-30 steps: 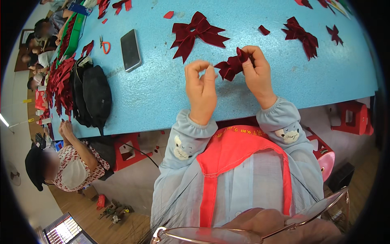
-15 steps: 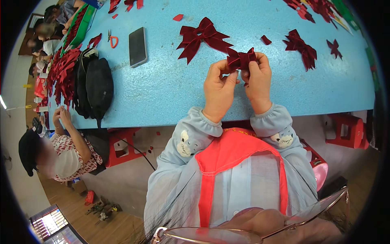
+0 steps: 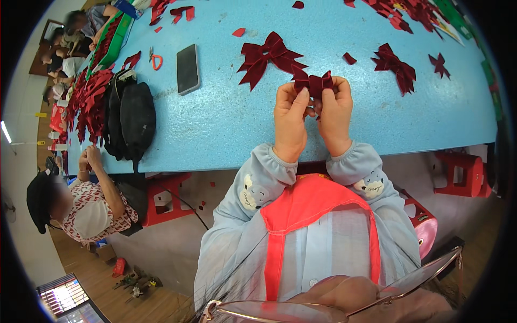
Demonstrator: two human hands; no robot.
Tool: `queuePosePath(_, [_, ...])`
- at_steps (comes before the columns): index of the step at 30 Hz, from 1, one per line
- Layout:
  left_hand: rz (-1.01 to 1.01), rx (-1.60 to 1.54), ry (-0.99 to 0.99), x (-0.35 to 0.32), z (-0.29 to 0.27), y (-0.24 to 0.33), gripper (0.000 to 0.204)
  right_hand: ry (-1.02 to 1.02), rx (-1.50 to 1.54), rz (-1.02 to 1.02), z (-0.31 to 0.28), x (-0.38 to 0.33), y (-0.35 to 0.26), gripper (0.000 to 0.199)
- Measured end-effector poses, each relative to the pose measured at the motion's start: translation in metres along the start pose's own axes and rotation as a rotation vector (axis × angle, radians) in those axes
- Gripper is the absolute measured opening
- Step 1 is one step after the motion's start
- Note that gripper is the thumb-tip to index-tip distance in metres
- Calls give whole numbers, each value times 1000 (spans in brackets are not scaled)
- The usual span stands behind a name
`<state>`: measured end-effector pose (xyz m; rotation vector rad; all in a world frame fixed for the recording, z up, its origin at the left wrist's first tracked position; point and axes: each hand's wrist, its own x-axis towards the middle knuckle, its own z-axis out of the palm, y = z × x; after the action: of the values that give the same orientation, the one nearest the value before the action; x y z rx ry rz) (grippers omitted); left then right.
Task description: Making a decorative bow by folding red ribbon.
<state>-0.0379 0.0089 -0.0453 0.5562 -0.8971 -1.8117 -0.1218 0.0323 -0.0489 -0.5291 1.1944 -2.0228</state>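
Note:
Both my hands hold a small dark red velvet bow piece (image 3: 314, 82) above the blue table (image 3: 226, 124). My left hand (image 3: 290, 116) pinches its left side, and my right hand (image 3: 335, 110) pinches its right side, fingertips meeting at the middle. Just beyond them lies a finished dark red bow (image 3: 267, 58) on the table. A second finished bow (image 3: 394, 65) lies to the right, with a smaller one (image 3: 440, 63) further right.
A dark phone (image 3: 187, 69) and red-handled scissors (image 3: 155, 60) lie at the left. A black bag (image 3: 131, 119) sits at the table's left edge beside a pile of red ribbon pieces (image 3: 89, 99). Another person (image 3: 81, 204) sits lower left. Red stools (image 3: 460, 172) stand under the table.
My two hands have drawn together and turned the bow piece, now holding it pinched between both sets of fingertips. The view has shifted slightly.

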Motion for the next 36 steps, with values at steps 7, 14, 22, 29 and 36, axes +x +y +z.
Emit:
queuePosePath(7, [140, 154, 95, -6, 4, 30, 17, -131, -218, -272, -9, 1, -12, 8])
queuePosePath(14, [133, 507, -28, 7, -9, 34, 9, -224, -204, -259, -14, 5, -10, 9])
queuePosePath(22, [323, 650, 66, 5, 3, 18, 5, -320, -178, -252, -12, 5, -16, 13])
queuePosePath(29, [346, 692, 77, 7, 0, 11, 4, -339, -223, -118, -21, 8, -11, 16])
queuePosePath(36, [317, 558, 91, 5, 2, 10, 3, -370, -204, -273, -11, 6, -8, 15])
